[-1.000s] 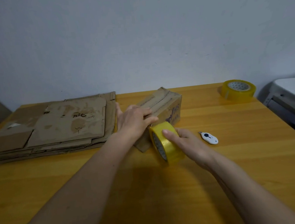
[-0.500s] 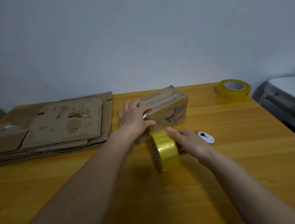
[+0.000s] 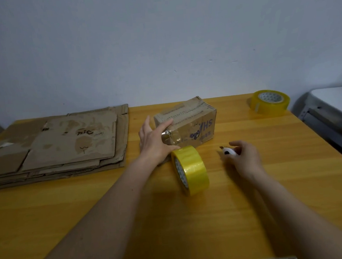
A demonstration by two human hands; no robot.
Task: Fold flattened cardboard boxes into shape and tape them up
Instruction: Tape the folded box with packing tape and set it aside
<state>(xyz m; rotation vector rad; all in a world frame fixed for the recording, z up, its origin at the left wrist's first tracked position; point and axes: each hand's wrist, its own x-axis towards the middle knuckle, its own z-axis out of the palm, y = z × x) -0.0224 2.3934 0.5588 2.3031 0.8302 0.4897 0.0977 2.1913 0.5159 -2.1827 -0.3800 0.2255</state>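
A small folded cardboard box [image 3: 188, 123] with blue print stands at the middle of the wooden table [image 3: 256, 215]. My left hand [image 3: 155, 140] presses against its near left end, thumb on the top edge beside a crinkled strip of tape. A yellow tape roll [image 3: 191, 170] stands on its edge just in front of the box, untouched, with a strip still running up to the box. My right hand [image 3: 244, 157] grips a small white cutter [image 3: 228, 151] to the right of the roll, its tip pointing left.
A stack of flattened cardboard boxes [image 3: 53, 145] lies at the table's left. A second yellow tape roll [image 3: 269, 102] lies flat at the far right corner. A grey and white unit [image 3: 334, 111] stands beside the table's right edge. A pale wall rises behind.
My right hand let go of the tape roll, which now stands alone, and moved right to pick up the white cutter. The box was turned, its printed side now facing me.
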